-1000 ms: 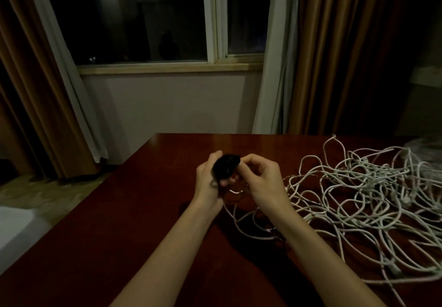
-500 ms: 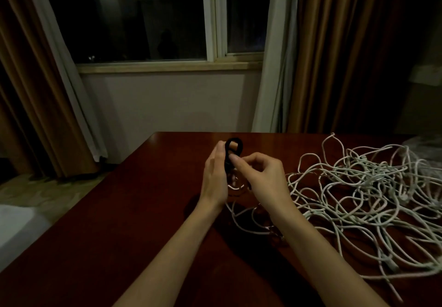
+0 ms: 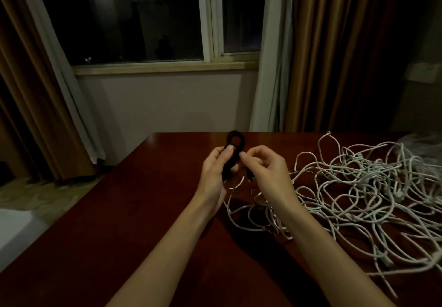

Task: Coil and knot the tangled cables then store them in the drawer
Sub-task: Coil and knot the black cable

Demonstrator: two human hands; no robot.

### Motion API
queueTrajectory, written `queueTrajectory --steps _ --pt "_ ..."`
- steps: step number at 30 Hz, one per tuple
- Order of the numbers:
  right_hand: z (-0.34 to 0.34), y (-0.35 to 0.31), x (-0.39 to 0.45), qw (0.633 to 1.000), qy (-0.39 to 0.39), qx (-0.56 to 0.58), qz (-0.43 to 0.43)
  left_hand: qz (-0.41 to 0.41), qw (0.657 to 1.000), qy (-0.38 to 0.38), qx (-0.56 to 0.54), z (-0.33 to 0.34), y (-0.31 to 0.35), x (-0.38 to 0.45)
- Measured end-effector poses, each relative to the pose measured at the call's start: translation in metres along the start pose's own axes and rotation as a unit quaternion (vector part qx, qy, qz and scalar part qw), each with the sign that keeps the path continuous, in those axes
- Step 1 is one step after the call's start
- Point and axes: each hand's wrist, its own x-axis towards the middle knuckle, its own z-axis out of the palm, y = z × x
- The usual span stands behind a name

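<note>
The left hand (image 3: 215, 173) is holding a small black cable coil (image 3: 233, 153) in a closed grip above the bench (image 3: 143, 211), the right hand (image 3: 265, 170) is pinching its tail, and slack is risking the loops springing loose into the white cable tangle (image 3: 358, 194).

Above the table (image 3: 143, 211), the left hand (image 3: 215, 173) holds a coiled black cable (image 3: 233, 153); the right hand (image 3: 265, 170) seems to pinch its end. Tangled white cables (image 3: 358, 192) sprawl right.
</note>
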Motion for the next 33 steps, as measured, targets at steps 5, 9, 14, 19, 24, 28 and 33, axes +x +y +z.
queueTrajectory --steps 5,9,14,19,24,28,33 --pt "-0.002 0.002 0.002 0.996 -0.079 0.009 -0.04 -0.002 1.0 0.004 -0.02 -0.008 0.004 0.006" --pt "-0.007 0.003 0.001 0.992 -0.11 -0.011 -0.057 0.007 1.0 -0.013 -0.011 -0.007 0.004 0.006" --pt "-0.005 0.0 -0.001 0.995 -0.079 0.018 -0.053 0.02 0.998 0.006 0.059 -0.005 0.001 0.005" --pt "-0.002 -0.001 0.001 0.998 -0.019 0.065 0.009 0.079 0.989 -0.004 0.125 -0.003 -0.005 0.003" --pt "-0.006 0.003 0.007 0.992 0.027 0.091 0.079 0.127 0.977 -0.006 0.17 0.003 -0.005 -0.002" --pt "-0.009 0.003 0.008 0.995 0.033 0.054 0.078 0.165 0.961 -0.021 0.222 0.006 -0.002 -0.007" --pt "-0.016 0.004 0.011 0.993 0.01 0.058 0.101 0.194 0.945 -0.039 0.26 0.007 -0.003 -0.009"
